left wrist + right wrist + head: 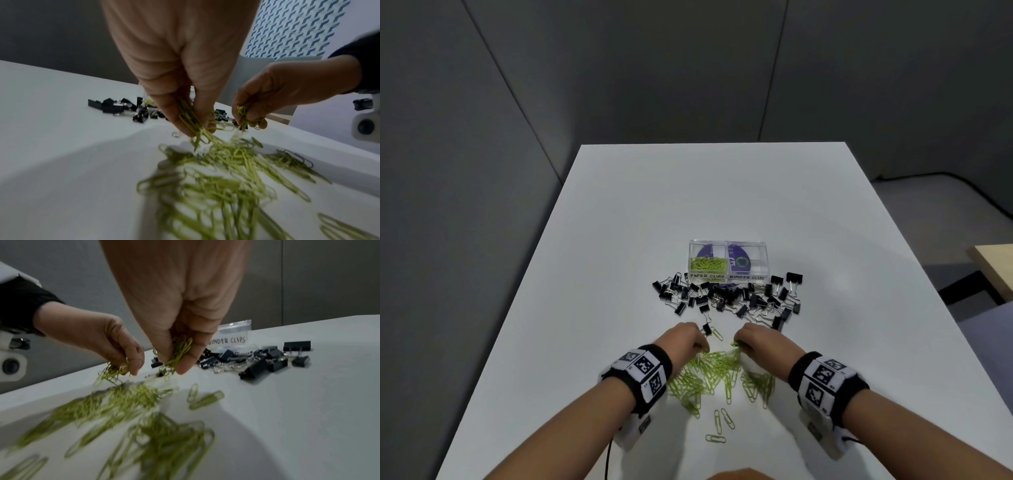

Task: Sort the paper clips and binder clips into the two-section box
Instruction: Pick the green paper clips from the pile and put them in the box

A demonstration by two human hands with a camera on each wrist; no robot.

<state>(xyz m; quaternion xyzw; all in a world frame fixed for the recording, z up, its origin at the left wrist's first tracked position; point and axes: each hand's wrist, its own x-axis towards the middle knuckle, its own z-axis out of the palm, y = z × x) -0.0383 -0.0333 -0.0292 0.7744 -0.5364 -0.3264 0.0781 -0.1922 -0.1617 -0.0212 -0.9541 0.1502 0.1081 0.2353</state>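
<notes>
A clear two-section box (728, 275) stands mid-table, labelled PAPER CLIPS on the left and BINDER CLIPS on the right. Green paper clips lie in its left section; the right section looks empty. Black binder clips (726, 298) are scattered just in front of it. A loose heap of green paper clips (717, 375) lies nearer to me. My left hand (685, 337) pinches a bunch of paper clips (191, 123) just above the heap. My right hand (755, 339) pinches another bunch (179, 353) beside it.
The white table (619, 240) has bare surface to the left, right and behind the box. A few stray paper clips (720, 426) lie close to the near edge. Grey walls surround the table; a wooden surface (996, 263) is at far right.
</notes>
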